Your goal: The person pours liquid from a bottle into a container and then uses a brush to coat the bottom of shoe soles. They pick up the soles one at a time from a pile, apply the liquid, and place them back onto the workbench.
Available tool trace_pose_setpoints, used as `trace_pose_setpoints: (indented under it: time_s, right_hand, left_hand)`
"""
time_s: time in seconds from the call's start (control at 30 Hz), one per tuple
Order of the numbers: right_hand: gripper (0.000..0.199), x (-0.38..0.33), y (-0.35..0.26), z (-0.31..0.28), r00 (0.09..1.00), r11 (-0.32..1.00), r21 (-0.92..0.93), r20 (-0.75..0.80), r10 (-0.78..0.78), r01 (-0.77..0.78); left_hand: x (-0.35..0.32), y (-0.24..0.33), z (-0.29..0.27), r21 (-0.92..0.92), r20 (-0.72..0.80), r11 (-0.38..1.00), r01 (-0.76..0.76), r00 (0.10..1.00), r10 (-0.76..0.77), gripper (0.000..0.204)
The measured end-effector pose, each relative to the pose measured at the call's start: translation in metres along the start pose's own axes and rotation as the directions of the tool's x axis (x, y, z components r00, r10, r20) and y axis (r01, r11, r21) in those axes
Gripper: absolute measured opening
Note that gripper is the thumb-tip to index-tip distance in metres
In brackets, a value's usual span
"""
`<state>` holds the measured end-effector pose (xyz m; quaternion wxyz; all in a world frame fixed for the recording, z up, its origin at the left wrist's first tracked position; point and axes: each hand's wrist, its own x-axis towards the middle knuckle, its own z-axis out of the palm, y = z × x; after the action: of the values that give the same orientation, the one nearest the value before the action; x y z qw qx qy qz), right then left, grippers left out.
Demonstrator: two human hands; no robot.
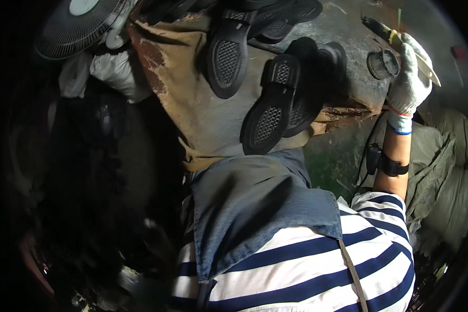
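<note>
From the head camera I look down over my own blue-and-white striped shirt (317, 270) and a faded blue denim apron (255, 208) that covers my chest. My right hand (410, 78), in a white knitted work glove with a blue-edged cuff, is raised at the upper right; its grip is closed around the yellow-and-black handle of a brush (387, 34), whose dark end points up and to the left, while a pale flat strip sticks out from the same fist toward the lower right. A black band with a small device (385, 164) is strapped around my bare right forearm. Just left of the gloved hand stands a small round tin with a dark rim (383, 64) on the grey, stained table (348, 31). A worn brown cloth (192, 99) is spread over the table's near part, and on it lie several black rubber shoe soles with honeycomb-pattern treads (269, 106), overlapping one another, tread side up; the nearest pair lies just left of my right wrist, and more of them lie beyond, toward the top edge. At the upper left are a round grey fan grille (78, 26) and a crumpled white cloth (112, 73). My left hand is not in the picture; that side is dark.
</note>
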<state>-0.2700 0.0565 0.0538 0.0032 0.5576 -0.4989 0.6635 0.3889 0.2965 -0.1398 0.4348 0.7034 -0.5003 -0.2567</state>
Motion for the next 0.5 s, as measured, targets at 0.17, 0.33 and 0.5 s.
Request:
trace_pose_setpoints:
  time_s: [0.17, 0.33, 0.5]
  right_hand:
    - [0.024, 0.017, 0.057, -0.073, 0.989, 0.824, -0.547, 0.062, -0.135, 0.147]
    - [0.025, 0.020, 0.120, -0.136, 0.942, 0.503, -0.801, 0.320, -0.100, 0.325]
    - [0.027, 0.009, 0.136, -0.113, 0.958, 0.564, -0.826, 0.184, 0.222, 0.028]
  left_hand:
    - [0.026, 0.011, 0.018, -0.304, 0.006, 0.926, 0.223, 0.973, -0.232, 0.034]
    - [0.063, 0.035, 0.062, -0.588, 0.148, 0.683, 0.434, 0.887, -0.437, 0.035]
    - [0.147, 0.187, 0.167, -0.302, 0.662, 0.881, 0.365, 0.745, -0.081, 0.039]
